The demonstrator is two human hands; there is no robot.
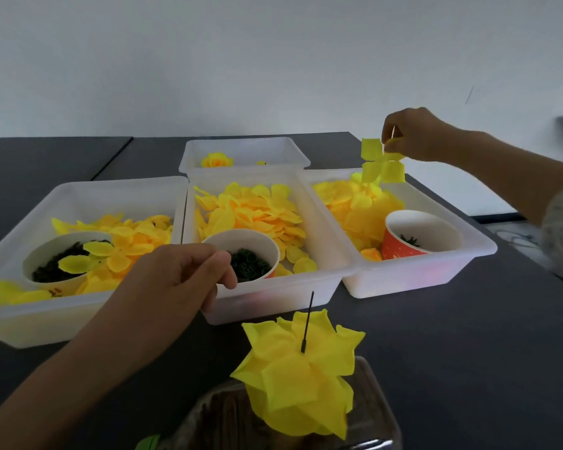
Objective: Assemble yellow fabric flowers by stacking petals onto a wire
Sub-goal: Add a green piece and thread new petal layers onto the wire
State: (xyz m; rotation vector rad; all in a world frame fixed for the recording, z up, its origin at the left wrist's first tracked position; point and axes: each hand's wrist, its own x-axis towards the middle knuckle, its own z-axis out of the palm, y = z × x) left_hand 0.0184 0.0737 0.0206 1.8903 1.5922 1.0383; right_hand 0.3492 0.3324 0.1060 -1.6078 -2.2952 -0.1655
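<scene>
Head view: right hand (410, 134) pinches a petal piece (382, 162) hanging below its fingertips; left hand (179, 277) hovers loosely curled, holding nothing.

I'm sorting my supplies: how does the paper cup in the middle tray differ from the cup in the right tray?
The middle cup stands upright and holds a heap of small dark green pieces; the right cup leans and shows only a few dark pieces inside. The middle cup shows mostly its white inside, while the right cup shows an orange dotted outer wall. Both are round paper cups set among yellow petals in white trays.
</scene>
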